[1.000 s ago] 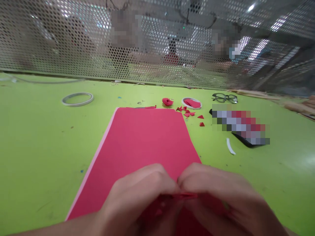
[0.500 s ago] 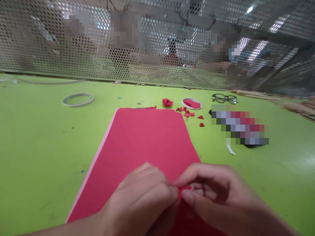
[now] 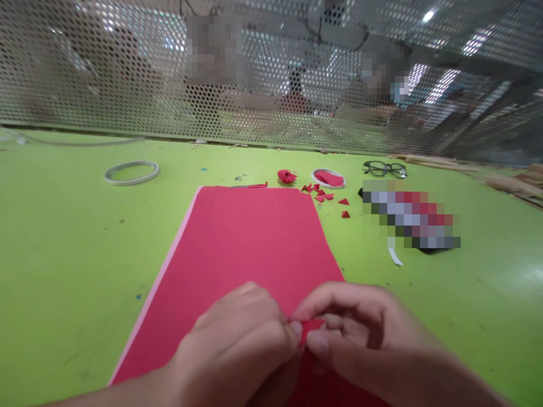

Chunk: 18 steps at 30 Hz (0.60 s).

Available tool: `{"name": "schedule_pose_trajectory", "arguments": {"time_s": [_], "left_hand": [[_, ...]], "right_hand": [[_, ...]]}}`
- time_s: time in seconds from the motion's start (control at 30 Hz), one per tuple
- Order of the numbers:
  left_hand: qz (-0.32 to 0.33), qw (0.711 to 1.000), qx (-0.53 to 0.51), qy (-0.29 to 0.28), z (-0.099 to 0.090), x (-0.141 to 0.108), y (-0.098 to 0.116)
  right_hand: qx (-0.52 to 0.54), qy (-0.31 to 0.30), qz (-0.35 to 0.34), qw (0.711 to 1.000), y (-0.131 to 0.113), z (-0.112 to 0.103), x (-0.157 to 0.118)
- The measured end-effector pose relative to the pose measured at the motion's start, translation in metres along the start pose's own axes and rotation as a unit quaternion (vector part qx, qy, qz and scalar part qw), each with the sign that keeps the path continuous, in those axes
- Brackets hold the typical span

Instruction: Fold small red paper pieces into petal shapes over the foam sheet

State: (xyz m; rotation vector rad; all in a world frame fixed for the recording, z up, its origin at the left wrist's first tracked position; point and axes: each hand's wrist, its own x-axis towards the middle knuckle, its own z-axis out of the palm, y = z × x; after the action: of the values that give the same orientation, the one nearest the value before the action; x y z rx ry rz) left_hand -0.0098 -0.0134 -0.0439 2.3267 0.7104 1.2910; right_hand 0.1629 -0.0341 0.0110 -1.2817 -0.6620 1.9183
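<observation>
A small folded piece of red paper (image 3: 311, 328) is pinched between both hands, above the near part of a large red sheet (image 3: 254, 243). My left hand (image 3: 246, 339) is curled with its fingertips on the left end of the piece. My right hand (image 3: 360, 328) grips it from the right between thumb and index finger. Several small red folded triangles (image 3: 324, 196) lie beyond the sheet's far right corner. Near them are a red pleated paper rosette (image 3: 287, 176) and a white ring (image 3: 313, 180) with red paper pieces inside.
On the green table (image 3: 76, 254) another white ring (image 3: 109, 179) lies at the far left. Eyeglasses (image 3: 385, 169), a blurred-out phone-like object (image 3: 407, 217) and a white strip (image 3: 395, 256) lie at the right. A perforated metal screen (image 3: 254, 113) stands behind; people show through it.
The view has shifted slightly. Both hands still hold the small red piece, and more of its red surface shows between the fingertips.
</observation>
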Motion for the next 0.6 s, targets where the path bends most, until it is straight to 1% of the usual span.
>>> {"name": "schedule_pose_trajectory", "arguments": {"time_s": [0.1, 0.2, 0.33, 0.4, 0.5, 0.6], "left_hand": [[0.01, 1.0, 0.014, 0.003, 0.0019, -0.0015, 0.0005], [0.024, 0.999, 0.016, 0.016, 0.003, -0.0012, 0.0014], [0.008, 0.999, 0.019, 0.045, 0.0029, -0.0003, 0.0021], [0.016, 0.999, 0.017, 0.04, 0.0026, -0.0009, 0.002], [-0.008, 1.0, 0.03, -0.005, 0.0025, -0.0027, 0.0023], [-0.026, 0.998, 0.049, -0.029, 0.0028, -0.0038, 0.0038]], "right_hand": [[0.02, -0.019, 0.014, 1.0, 0.0051, -0.0019, 0.0039], [0.015, -0.028, 0.027, 0.999, 0.006, -0.0043, 0.0046], [0.011, -0.035, 0.037, 0.999, 0.005, -0.0073, 0.0037], [0.008, -0.038, 0.037, 0.999, 0.0045, -0.0081, 0.0035], [0.01, -0.041, 0.035, 0.998, 0.0028, -0.0079, 0.0031], [0.024, -0.048, 0.023, 0.998, 0.0015, -0.0062, 0.0029]]}}
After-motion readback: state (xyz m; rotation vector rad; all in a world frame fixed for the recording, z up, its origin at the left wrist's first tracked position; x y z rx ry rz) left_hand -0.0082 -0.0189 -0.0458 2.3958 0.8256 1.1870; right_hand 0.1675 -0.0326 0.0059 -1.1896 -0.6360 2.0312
